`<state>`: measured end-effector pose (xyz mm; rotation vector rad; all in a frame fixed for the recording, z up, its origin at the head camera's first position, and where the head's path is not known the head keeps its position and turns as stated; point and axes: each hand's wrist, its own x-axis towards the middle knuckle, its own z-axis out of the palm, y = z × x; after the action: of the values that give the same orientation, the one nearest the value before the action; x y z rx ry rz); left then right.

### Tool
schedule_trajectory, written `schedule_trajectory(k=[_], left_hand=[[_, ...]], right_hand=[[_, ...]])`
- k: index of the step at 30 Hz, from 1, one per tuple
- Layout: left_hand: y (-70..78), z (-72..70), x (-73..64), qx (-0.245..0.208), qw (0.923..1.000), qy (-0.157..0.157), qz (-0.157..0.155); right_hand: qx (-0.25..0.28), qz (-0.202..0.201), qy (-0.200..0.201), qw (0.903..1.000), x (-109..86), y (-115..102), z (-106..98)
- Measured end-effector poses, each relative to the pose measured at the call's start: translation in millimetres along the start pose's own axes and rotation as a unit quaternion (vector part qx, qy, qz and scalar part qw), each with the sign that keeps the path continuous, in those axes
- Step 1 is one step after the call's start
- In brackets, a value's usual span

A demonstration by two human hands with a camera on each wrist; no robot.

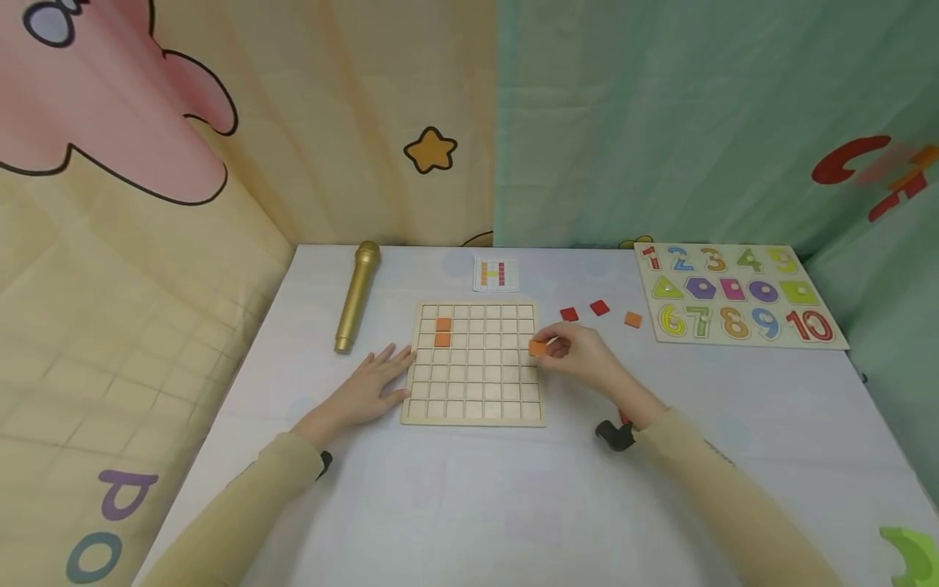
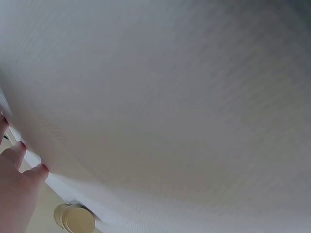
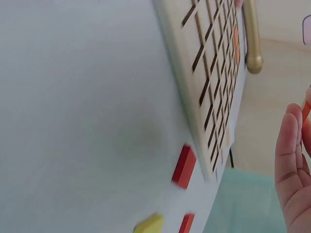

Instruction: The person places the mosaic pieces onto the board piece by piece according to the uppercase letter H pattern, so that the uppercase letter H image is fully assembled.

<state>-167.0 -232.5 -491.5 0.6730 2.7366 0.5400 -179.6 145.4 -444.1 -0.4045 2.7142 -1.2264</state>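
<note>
A wooden grid board [image 1: 475, 423] lies on the table, with orange square tiles [image 1: 443, 324] in two cells near its upper left. My left hand [image 1: 370, 387] lies palm down with fingers spread, fingertips at the board's left edge. Its fingers also show at the lower left of the left wrist view. My right hand [image 1: 583, 355] pinches an orange square tile [image 1: 538, 349] between thumb and fingers over the board's right edge. In the right wrist view only a sliver of that tile shows. Red tiles [image 1: 569, 314] and a loose orange tile [image 1: 633, 319] lie beyond the right hand.
A small pattern card [image 1: 495, 275] lies behind the board. Left of it is a gold microphone [image 1: 357, 297]. A number and shape puzzle board [image 1: 744, 297] occupies the back right. Close to the red tiles, a yellow piece [image 3: 149, 224] shows in the right wrist view.
</note>
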Motion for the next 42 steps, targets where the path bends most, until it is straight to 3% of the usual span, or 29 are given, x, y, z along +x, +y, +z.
schedule_trajectory(k=[9, 19, 31, 42], left_hand=[[-0.5, 0.3, 0.2, 0.000, 1.0000, 0.001, 0.003], [1.4, -0.4, -0.9, -0.003, 1.0000, 0.002, 0.003], [2.0, -2.7, 0.0, 0.004, 0.9999, 0.004, 0.013], [1.4, -1.9, -0.7, 0.006, 0.9998, 0.008, 0.020]], right_hand=[[0.047, 0.004, -0.049, 0.9977, 44.5, -36.1, 54.4], [0.040, -0.008, -0.071, 0.9966, 68.9, -50.3, 101.3], [-0.051, -0.025, -0.060, 0.9966, 77.4, -61.9, 121.7], [-0.063, -0.021, -0.049, 0.9966, 73.8, -64.7, 125.9]])
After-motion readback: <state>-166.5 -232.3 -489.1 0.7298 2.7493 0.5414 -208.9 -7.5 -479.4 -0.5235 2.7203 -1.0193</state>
